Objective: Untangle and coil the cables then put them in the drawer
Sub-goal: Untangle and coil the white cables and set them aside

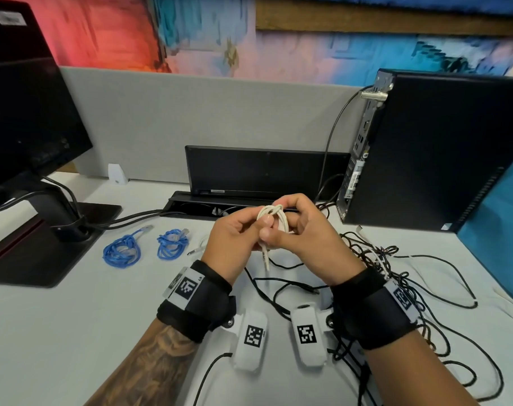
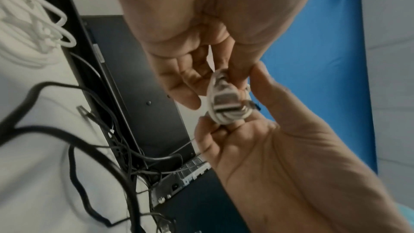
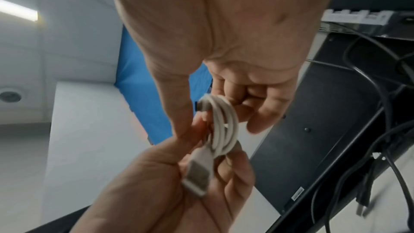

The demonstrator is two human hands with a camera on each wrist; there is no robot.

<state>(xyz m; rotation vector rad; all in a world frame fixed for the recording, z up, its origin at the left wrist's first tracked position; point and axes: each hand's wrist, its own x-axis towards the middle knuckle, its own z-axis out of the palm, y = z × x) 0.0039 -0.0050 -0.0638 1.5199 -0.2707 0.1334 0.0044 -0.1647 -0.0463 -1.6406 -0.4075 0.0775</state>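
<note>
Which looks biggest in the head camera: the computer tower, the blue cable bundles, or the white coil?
1. Computer tower.
2. The two blue cable bundles, which look about alike.
3. White coil, held by the left hand and right hand.

Your tabletop [image 1: 73, 332] is pale grey. On it, at your left, sit a monitor stand [image 1: 44, 244] and two coiled blue cables [image 1: 120, 252] [image 1: 172, 243] — side by side, apart. At your right lies a tangle of black cables [image 1: 395, 282], near a black computer tower [image 1: 431, 153] standing upright — a black cable tray [image 1: 190, 205] sits at the back.
</note>
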